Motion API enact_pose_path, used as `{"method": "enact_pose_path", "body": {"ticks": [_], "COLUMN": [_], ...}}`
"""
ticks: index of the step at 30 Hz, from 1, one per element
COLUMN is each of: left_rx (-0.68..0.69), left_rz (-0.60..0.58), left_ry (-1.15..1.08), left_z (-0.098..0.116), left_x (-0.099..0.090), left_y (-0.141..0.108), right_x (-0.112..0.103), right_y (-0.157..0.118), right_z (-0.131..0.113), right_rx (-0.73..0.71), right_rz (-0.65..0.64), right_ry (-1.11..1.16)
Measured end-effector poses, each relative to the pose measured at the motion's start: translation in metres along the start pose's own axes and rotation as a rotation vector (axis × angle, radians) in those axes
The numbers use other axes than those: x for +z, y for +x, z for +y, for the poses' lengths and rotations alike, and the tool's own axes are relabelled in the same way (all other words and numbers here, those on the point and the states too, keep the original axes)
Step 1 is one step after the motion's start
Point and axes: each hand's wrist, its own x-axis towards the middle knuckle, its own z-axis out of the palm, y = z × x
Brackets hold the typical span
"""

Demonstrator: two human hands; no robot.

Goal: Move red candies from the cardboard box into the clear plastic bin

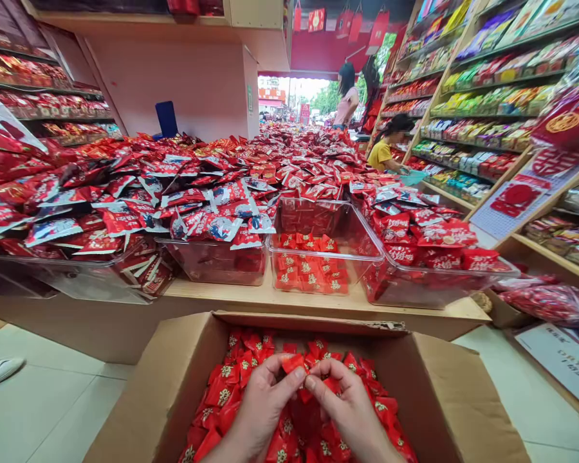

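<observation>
Both of my hands meet over an open cardboard box (174, 386) filled with small red candy packets (222, 395) that carry gold characters. Between the thumb and fingers of my left hand (270, 392) is a red candy packet (294, 364). My right hand (345, 402) pinches the same packet at its right side, and the fingertips of the two hands almost touch. Part of the packet is hidden behind my thumbs. Just beyond the box, a clear plastic bin (367, 254) holds similar red packets laid in rows on its bottom.
Heaped bins of red snack packets (212, 218) cover the wooden display stand (222, 299) ahead. Stocked shelves (492, 83) rise on the right. A person in yellow (381, 153) and a person in pink (347, 103) are farther back. A shoe (0, 372) shows at left.
</observation>
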Motion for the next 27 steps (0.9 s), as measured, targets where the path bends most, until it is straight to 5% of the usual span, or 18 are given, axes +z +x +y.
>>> {"method": "enact_pose_path", "body": {"ticks": [5,19,22,27], "left_rx": [0.015,-0.016,-0.039,-0.084], "left_rz": [0.072,0.102,0.113,0.056], "left_ry": [-0.136,-0.178,-0.167,-0.014], "left_z": [0.003,0.003,-0.003,-0.015], "left_x": [0.002,-0.003,-0.008,-0.01], "left_y": [-0.002,0.004,0.009,0.014], "right_x": [0.005,0.006,-0.003,-0.036], "right_y": [-0.001,-0.004,-0.007,0.031], "right_z": [0.008,0.007,-0.025,-0.143], "right_rx": [0.057,-0.141,-0.232,-0.531], "right_rz": [0.016,0.212,0.251,0.389], "right_ry": [0.082,-0.013,-0.05,-0.366]}}
